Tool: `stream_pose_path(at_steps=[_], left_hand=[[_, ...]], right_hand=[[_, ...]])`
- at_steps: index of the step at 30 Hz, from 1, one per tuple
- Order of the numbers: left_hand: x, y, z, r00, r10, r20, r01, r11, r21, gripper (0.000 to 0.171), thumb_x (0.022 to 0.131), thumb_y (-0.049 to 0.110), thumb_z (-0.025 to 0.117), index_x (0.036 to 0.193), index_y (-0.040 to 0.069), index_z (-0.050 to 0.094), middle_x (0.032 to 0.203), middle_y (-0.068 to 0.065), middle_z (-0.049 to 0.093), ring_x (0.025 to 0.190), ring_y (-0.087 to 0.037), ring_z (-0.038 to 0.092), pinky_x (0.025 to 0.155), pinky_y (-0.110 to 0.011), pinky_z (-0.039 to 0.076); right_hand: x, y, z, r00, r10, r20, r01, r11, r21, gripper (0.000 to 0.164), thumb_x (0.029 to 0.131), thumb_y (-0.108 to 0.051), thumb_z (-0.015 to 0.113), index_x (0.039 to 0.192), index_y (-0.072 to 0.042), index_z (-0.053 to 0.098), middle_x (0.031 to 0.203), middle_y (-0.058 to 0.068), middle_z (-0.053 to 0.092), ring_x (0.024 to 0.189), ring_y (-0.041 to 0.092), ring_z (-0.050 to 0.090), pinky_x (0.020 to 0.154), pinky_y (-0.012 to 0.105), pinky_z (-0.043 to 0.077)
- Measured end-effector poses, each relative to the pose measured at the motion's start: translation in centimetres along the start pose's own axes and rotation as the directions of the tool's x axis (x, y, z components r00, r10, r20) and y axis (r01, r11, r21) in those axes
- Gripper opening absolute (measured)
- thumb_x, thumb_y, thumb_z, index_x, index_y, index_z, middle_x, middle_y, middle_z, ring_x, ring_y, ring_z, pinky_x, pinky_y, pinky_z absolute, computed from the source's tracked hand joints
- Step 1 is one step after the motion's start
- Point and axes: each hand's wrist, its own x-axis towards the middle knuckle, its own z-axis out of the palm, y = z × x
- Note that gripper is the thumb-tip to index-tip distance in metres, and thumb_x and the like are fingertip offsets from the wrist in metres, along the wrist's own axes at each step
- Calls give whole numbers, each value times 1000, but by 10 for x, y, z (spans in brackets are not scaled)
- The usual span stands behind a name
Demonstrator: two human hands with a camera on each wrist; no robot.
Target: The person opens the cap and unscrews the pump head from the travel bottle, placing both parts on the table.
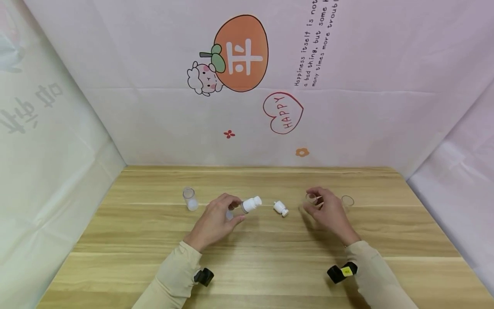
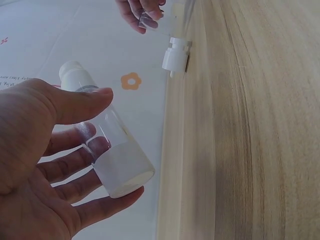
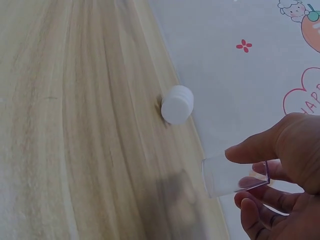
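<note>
My left hand (image 1: 216, 219) grips a small clear bottle (image 2: 125, 167) with a whitish lower part and a white pump top (image 1: 251, 203). It is tilted, the pump end towards the right in the head view. In the left wrist view the thumb lies near the neck and the fingers are behind the body. My right hand (image 1: 328, 212) pinches a clear plastic cap (image 3: 222, 176) by its sides, held over the table. Between the hands, a separate white pump head (image 1: 280, 208) lies on its side on the wood.
A topless clear bottle (image 1: 190, 199) with a whitish lower part stands left of my left hand. Another clear cap (image 1: 347, 201) is to the right of my right hand. The wooden table (image 1: 270, 266) meets a printed cloth backdrop (image 1: 154, 120) at its far edge.
</note>
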Motion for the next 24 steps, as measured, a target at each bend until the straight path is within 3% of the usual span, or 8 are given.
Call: stream_pose_path(at_steps=[24], left_hand=[[1,1,3,1000,-11,12,10,1000,5,33,85,13,84,113,4,68,105,-10,67,94,-26,65,81,-40,55]], right_hand=[[2,7,10,995,61,79,-59,998,-24,39,92,-5,74,127,4,61,114,22,62,98,35,62,79,50,55]])
